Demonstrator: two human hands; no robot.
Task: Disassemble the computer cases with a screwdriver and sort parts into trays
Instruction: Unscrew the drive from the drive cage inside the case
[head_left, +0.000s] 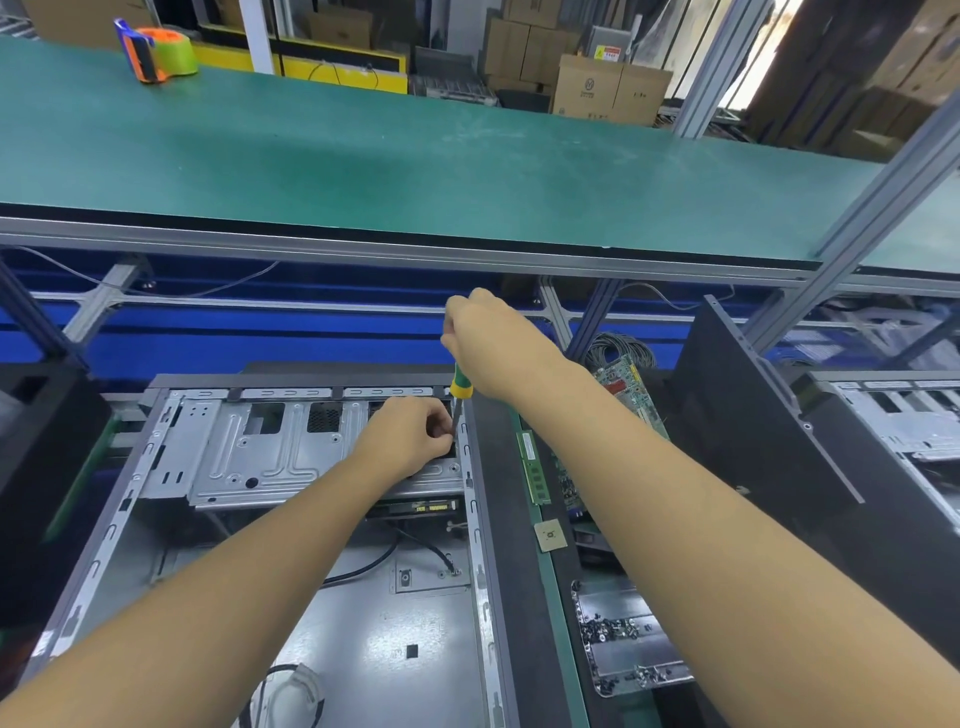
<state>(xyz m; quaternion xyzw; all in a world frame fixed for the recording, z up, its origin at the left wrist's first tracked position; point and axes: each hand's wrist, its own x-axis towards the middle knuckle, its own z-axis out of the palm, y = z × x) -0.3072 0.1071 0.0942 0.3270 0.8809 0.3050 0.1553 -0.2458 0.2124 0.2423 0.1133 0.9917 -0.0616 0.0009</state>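
You're gripping the screwdriver (460, 387) in your right hand (483, 332), fingers curling tight round the top of its yellow-green handle, just above centre frame. It's standing close to upright, tip pointing down at the far right corner of the open computer case (395, 649), which is filling the lower left. Your left hand (415, 436) is pinching the shaft low down, fingertips bunching together beside the metal drive cage (270, 457). Right of the case, a memory stick (535, 467) and a circuit board (628, 384) are lying on the bench, and a metal tray (628, 660) is holding dark screws at lower right.
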